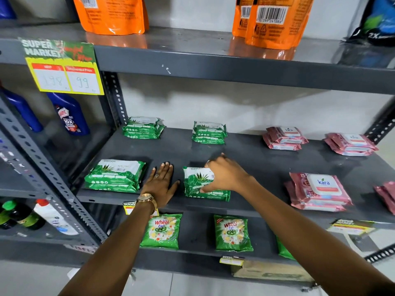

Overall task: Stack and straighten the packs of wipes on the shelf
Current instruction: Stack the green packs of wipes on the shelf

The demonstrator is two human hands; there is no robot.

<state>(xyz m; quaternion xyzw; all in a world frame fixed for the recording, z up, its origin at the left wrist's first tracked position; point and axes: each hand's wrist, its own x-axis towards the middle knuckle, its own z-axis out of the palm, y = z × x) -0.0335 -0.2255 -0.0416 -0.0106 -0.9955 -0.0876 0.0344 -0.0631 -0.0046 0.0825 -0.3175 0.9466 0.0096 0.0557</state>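
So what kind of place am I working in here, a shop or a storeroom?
Most likely a supermarket aisle. A yellow price tag printed "Super Market" hangs on the grey metal shelf, with 198 cut to 99. Green wipes packs and pink wipes packs sit in display stacks, detergent sachets below.

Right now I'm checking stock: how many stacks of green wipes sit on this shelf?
4: back left, back middle, front left, and front middle under the right hand. None appear hidden.

Both arms were bare of sleeves; the left hand [160,183] wore a ring, a gold wristwatch [147,198] just behind it.
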